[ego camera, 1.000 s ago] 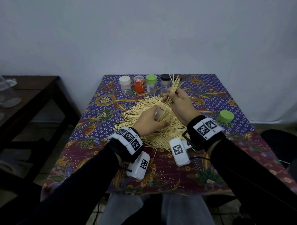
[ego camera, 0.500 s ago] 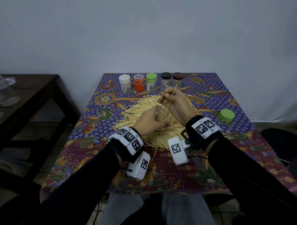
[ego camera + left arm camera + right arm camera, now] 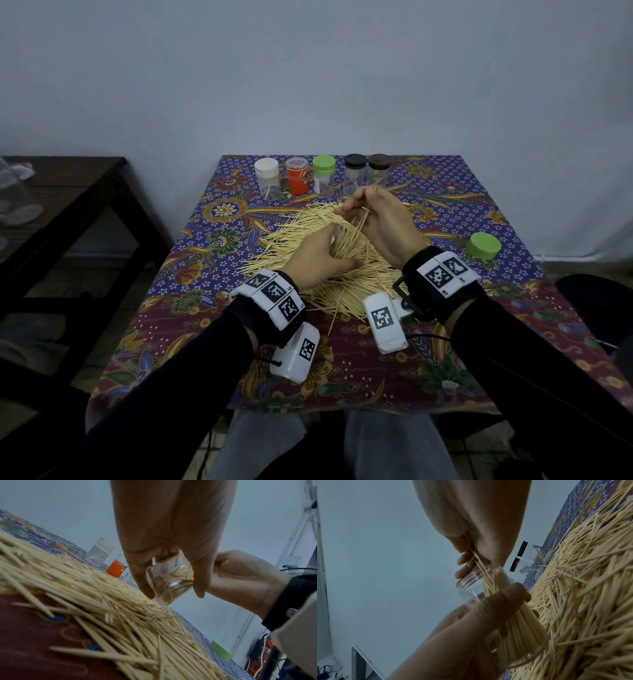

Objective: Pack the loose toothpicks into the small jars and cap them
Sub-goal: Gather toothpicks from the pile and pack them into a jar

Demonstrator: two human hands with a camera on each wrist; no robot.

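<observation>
A big pile of loose toothpicks lies mid-table. My left hand grips a small clear jar tilted over the pile, partly filled with toothpicks. The jar's mouth points toward my right hand, which pinches a few toothpicks just at the jar's rim. A loose green cap sits at the right of the table. In the head view the jar is mostly hidden behind my left hand.
Along the table's far edge stand jars with a white cap, an orange body, a green cap, a black cap and a brown cap. A dark wooden side table stands to the left.
The fan of toothpicks that stuck up out of my right hand has gone down; only a few show now. The right hand shifted slightly left toward the jar. The left hand stayed put.
</observation>
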